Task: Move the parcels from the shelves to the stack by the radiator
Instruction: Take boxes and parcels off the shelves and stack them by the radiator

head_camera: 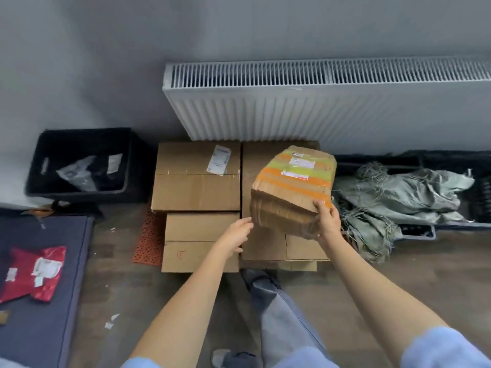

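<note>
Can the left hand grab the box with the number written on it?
Probably yes. The left hand is open and hovers right above the numbered box, with nothing between them. Only the right hand grips the taped parcel.

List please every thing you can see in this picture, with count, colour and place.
taped parcel: one, brown with orange and yellow tape, held above the right box
cardboard boxes: at least four, brown, on the floor below the radiator
radiator: one, white, on the wall
crate: one, black, left of the boxes
red packets: about two, on the dark mat at left
sacks: a grey-green heap, right of the boxes
left hand: open, touching the parcel's near corner
right hand: gripping the parcel's near edge
</note>
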A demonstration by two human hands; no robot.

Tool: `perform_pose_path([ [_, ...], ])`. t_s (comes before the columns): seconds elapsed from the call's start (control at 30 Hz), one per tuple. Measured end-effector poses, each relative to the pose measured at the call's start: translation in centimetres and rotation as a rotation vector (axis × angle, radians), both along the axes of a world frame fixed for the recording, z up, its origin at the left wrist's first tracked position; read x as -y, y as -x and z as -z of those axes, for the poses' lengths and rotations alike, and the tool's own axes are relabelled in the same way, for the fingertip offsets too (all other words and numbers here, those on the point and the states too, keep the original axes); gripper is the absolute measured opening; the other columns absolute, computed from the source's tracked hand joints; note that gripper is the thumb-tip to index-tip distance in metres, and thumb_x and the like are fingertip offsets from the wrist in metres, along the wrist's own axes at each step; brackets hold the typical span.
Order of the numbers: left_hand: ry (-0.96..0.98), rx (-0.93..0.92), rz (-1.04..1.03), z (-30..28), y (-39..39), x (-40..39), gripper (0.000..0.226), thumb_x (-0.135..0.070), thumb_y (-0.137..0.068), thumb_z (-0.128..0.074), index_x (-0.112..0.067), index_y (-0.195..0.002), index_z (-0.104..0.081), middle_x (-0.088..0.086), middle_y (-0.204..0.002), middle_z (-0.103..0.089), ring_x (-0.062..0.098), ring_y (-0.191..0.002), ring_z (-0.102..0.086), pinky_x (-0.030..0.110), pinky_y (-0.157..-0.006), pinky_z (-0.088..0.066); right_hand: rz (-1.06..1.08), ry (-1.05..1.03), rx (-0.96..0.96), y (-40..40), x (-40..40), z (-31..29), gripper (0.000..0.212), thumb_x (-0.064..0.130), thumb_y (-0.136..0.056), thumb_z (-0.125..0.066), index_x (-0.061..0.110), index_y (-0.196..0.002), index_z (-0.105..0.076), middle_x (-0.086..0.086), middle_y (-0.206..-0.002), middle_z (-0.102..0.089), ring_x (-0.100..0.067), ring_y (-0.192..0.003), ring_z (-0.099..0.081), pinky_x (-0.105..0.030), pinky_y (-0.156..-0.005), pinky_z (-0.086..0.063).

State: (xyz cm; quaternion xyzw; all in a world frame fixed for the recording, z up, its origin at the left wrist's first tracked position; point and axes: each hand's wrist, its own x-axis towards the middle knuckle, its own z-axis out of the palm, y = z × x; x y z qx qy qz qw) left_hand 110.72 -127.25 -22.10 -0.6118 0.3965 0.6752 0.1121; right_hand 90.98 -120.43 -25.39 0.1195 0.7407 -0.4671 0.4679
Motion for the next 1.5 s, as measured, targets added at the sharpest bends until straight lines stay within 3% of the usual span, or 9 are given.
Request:
perform_pose_path([
  [0.23,-0.044,0.043,0.13,5.3,4.1,3.2,0.044,-0.03,-0.101,-0.034,-0.024,-0.145,-0.031,0.004,-0.149,-0.037,0.024,-0.135,-0.037,0.041,-0.107,-0.035,0.167,0.124,0.117,-0.8,6.3,6.3,0.097,0.052,-0.069,-0.071,0.046,-0.143,-0.009,0.005,-0.145,-0.034,-0.029,-0.123,-0.047,-0.058,-0.098,-0.043],
  [0.37,0.088,0.009,-0.105,10.6,5.5,5.4,0.04,-0.02,-0.1,-0.036,-0.02,-0.139,-0.043,0.002,-0.11,-0.056,0.015,-0.099,-0.053,0.024,-0.073,-0.043,-0.15,0.082,0.244,-1.0,9.4,13.1,0.078,0.065,-0.083,-0.047,0.039,-0.147,-0.01,0.002,-0.152,-0.027,-0.031,-0.128,-0.044,-0.059,-0.098,-0.039],
  [0.47,-0.038,-0.014,-0.268,14.7,4.3,3.5,0.036,-0.021,-0.1,-0.037,-0.022,-0.135,-0.045,0.003,-0.127,-0.053,0.019,-0.116,-0.051,0.032,-0.089,-0.042,-0.084,0.049,0.294,0.6,8.9,17.9,0.073,0.068,-0.087,-0.034,0.03,-0.147,-0.018,-0.004,-0.153,-0.026,-0.03,-0.129,-0.044,-0.059,-0.098,-0.038],
  [0.63,-0.191,0.079,-0.414,18.8,0.9,-1.1,0.033,-0.02,-0.101,-0.036,-0.018,-0.132,-0.048,0.008,-0.131,-0.055,0.017,-0.105,-0.053,0.033,-0.088,-0.043,-0.07,0.072,0.425,3.9,8.9,20.5,0.086,0.065,-0.086,-0.04,0.021,-0.151,-0.003,-0.018,-0.152,-0.026,-0.03,-0.123,-0.052,-0.055,-0.093,-0.042],
  [0.87,-0.258,0.103,-0.294,19.6,-1.0,-2.6,0.036,-0.023,-0.101,-0.036,-0.018,-0.135,-0.044,0.008,-0.12,-0.057,0.018,-0.102,-0.055,0.033,-0.091,-0.042,-0.194,0.108,0.253,7.5,15.3,19.0,0.069,0.057,-0.092,-0.038,0.024,-0.149,-0.016,-0.012,-0.156,-0.017,-0.029,-0.129,-0.046,-0.056,-0.082,-0.048],
  [1.0,-0.206,0.079,-0.306,20.0,-2.2,-1.5,0.035,-0.023,-0.1,-0.037,-0.016,-0.132,-0.049,0.001,-0.103,-0.058,0.017,-0.096,-0.057,0.027,-0.073,-0.043,-0.299,-0.015,0.202,7.3,15.9,18.8,0.061,0.05,-0.096,-0.033,0.018,-0.146,-0.023,-0.006,-0.147,-0.036,-0.025,-0.121,-0.053,-0.048,-0.093,-0.045],
  [1.1,-0.149,0.049,-0.348,19.8,-3.3,-0.9,0.035,-0.02,-0.1,-0.038,-0.015,-0.132,-0.05,0.003,-0.106,-0.058,0.017,-0.097,-0.057,0.021,-0.066,-0.042,-0.432,-0.117,0.139,4.2,14.7,19.3,0.06,0.052,-0.094,-0.034,0.018,-0.143,-0.032,-0.008,-0.142,-0.045,-0.024,-0.112,-0.057,-0.044,-0.075,-0.051],
  [1.27,-0.014,-0.015,-0.455,17.9,-7.5,0.2,0.034,-0.014,-0.099,-0.036,-0.01,-0.13,-0.049,0.012,-0.118,-0.059,0.017,-0.094,-0.056,0.019,-0.067,-0.04,-0.79,-0.152,0.14,-7.7,14.7,17.1,0.049,0.041,-0.097,-0.035,0.017,-0.14,-0.035,-0.011,-0.135,-0.051,-0.025,-0.113,-0.054,-0.047,-0.099,-0.042],
  [1.5,0.202,0.05,-0.571,9.7,-23.4,-1.0,0.035,-0.011,-0.097,-0.037,-0.012,-0.127,-0.053,0.006,-0.106,-0.058,0.016,-0.089,-0.058,0.028,-0.076,-0.043,-1.347,0.101,0.064,-28.6,13.8,5.1,0.043,0.038,-0.099,-0.035,0.015,-0.135,-0.043,-0.009,-0.133,-0.054,-0.022,-0.111,-0.053,-0.04,-0.092,-0.042],
])
